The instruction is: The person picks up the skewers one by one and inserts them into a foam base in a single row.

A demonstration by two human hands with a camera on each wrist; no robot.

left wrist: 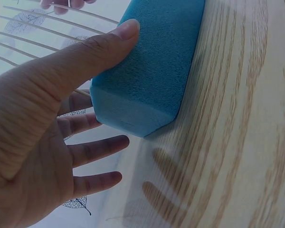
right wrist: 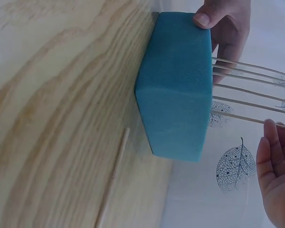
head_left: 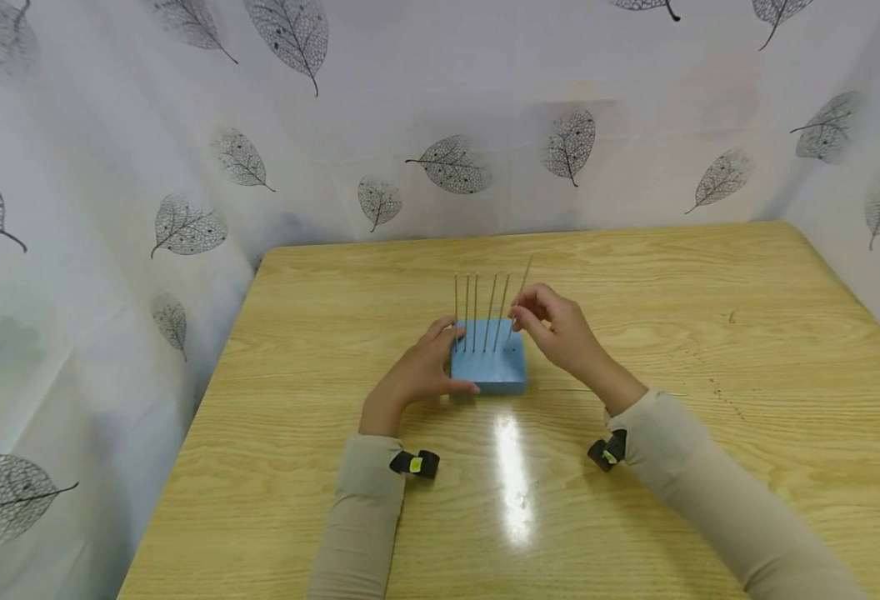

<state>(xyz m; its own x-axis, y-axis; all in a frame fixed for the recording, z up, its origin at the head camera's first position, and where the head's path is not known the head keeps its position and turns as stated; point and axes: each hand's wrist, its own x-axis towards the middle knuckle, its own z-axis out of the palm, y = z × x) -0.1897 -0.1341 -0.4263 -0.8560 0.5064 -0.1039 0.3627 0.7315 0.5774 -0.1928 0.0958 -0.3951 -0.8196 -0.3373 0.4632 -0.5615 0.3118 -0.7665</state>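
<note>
A light blue foam block point(head_left: 502, 375) lies flat on the table, with several thin wooden sticks point(head_left: 475, 308) standing in a row in its top. My left hand point(head_left: 419, 367) grips the block's left end, thumb on the near face and index finger toward the far side. In the left wrist view the thumb point(left wrist: 102, 47) presses the foam while the lower fingers stretch out free. Between thumb and fingertips, my right hand point(head_left: 560, 333) pinches the rightmost stick point(right wrist: 242, 118). That stick leans right, and its lower end meets the block's top.
One loose stick point(right wrist: 113, 178) lies on the wood-grain table point(head_left: 335, 333) just right of the block. Behind the table's far edge hangs a white curtain point(head_left: 485, 83) with a leaf print. Both sleeved wrists wear small black cameras point(head_left: 415, 464).
</note>
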